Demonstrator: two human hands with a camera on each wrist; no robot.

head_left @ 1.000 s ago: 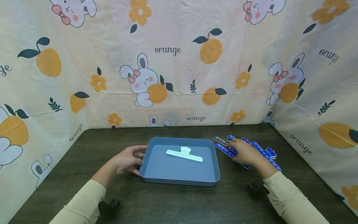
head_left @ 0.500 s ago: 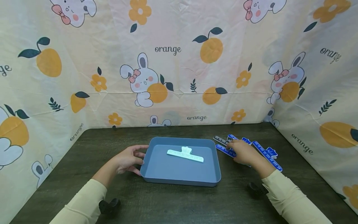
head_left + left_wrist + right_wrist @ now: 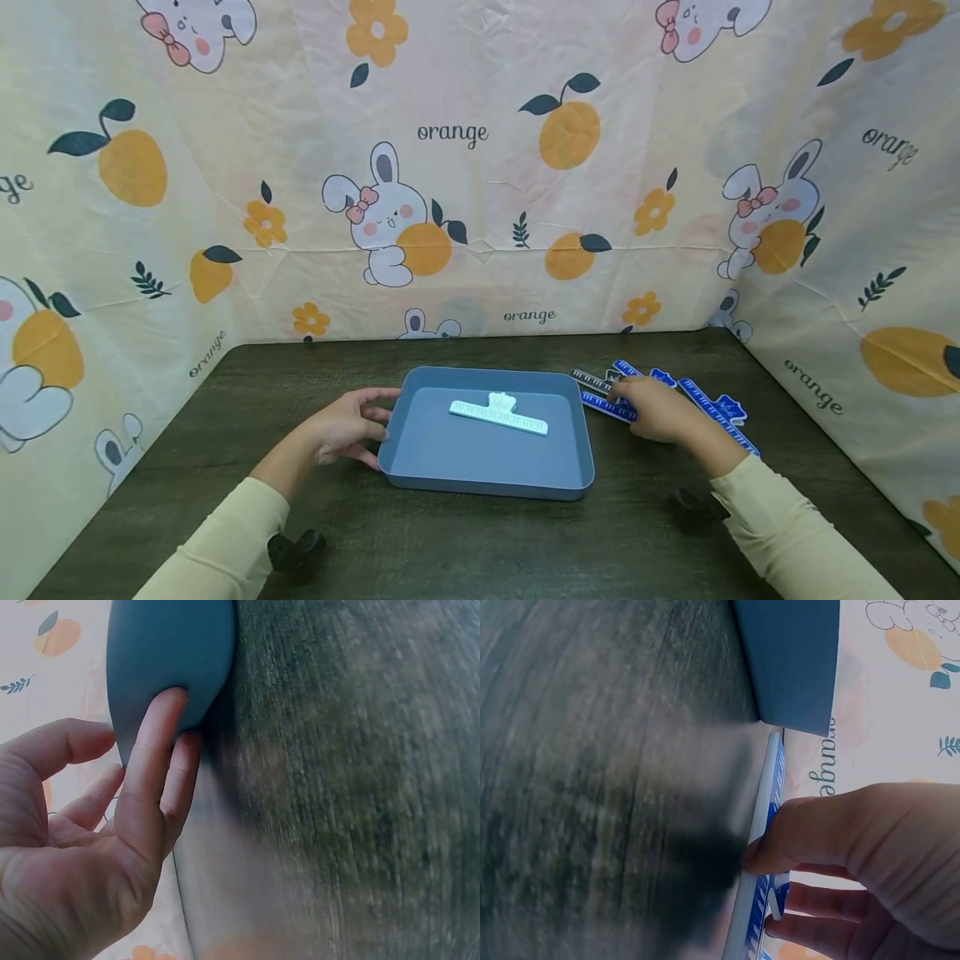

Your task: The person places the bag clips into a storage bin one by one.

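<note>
My left hand point(image 3: 348, 429) rests its fingertips against the left side of the shallow blue-grey tray point(image 3: 480, 471). In the left wrist view its fingers point(image 3: 142, 772) are extended, touching the tray's outer wall. Inside the tray lies a mint-green ruler clip point(image 3: 498, 417). Beyond the tray's right side, my right hand point(image 3: 660, 408) pinches a blue ruler clip point(image 3: 606, 407). The right wrist view has the thumb on the pale edge of this blue ruler clip point(image 3: 761, 817), with other fingers behind it. My hand hides its right end in the head view.
Near the right hand lie a black ruler clip point(image 3: 591, 381), another blue ruler clip point(image 3: 718, 415) and further blue pieces point(image 3: 663, 377), partly covered. The dark wooden table point(image 3: 465, 550) meets a printed cloth point(image 3: 480, 192) at the back and sides.
The blue ruler clip under my right hand has turned slightly, and its right end has gone out of sight behind the hand. The left hand stays at the tray.
</note>
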